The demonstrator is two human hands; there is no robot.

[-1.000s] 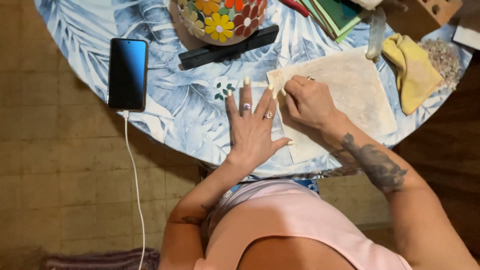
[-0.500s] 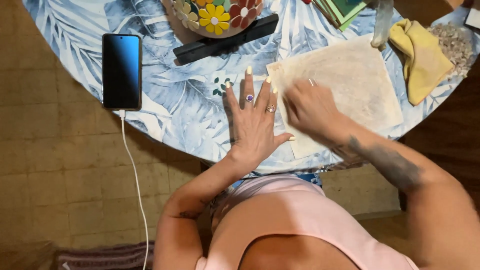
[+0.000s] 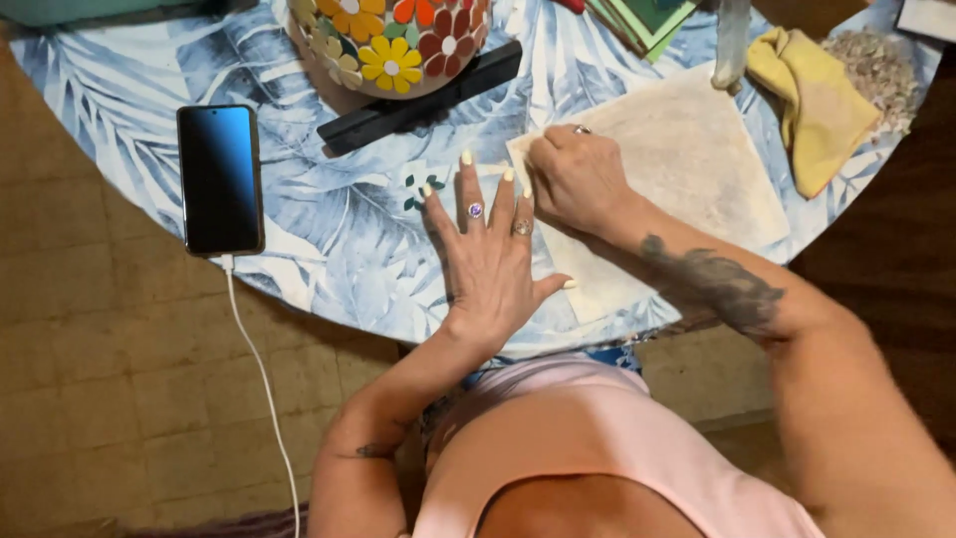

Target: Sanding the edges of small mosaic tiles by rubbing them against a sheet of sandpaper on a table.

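Hands on the beige tile sheet

Your left hand (image 3: 490, 249) lies spread flat at the beige sheet's (image 3: 687, 169) edge; your right hand (image 3: 578, 179) is curled shut on its corner.

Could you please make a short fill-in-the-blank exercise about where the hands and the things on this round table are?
1. The left hand lies flat with its fingers ____ on the blue leaf-patterned tablecloth.
2. The right hand rests on the beige square ____.
3. The black smartphone is plugged into a ____ cable.
4. The yellow cloth lies on the table's ____ side.

Missing words: spread; sheet; white; right
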